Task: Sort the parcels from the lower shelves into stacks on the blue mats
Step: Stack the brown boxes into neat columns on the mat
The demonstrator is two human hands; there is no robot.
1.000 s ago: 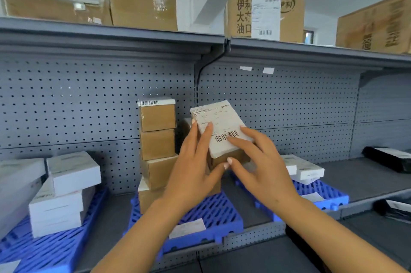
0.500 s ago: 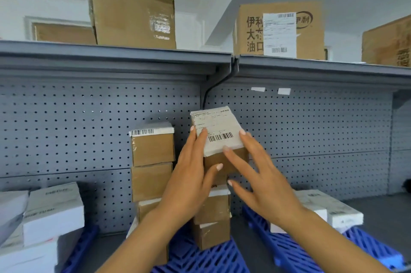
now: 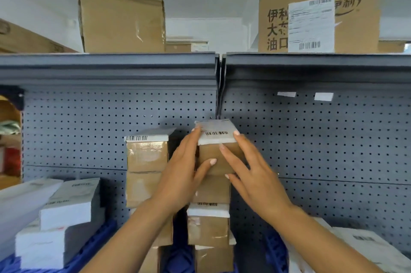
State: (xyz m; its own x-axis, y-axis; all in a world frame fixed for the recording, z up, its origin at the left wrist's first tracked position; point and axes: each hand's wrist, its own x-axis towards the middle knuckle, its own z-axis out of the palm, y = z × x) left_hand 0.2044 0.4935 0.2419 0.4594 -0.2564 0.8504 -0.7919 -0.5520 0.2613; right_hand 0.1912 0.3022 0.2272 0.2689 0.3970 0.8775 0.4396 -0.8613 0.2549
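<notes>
Our left hand [image 3: 184, 172] clasps the small brown box [image 3: 219, 158], with fingers up its left side and thumb across the front. Our right hand [image 3: 255, 174] lays nearly straight fingers against its right side and front. The box sits atop the stack [image 3: 209, 228] below our hands. Another stack [image 3: 146, 157] stands left of our left hand, with white boxes [image 3: 69, 206] farther left on a blue mat [image 3: 97, 246].
</notes>
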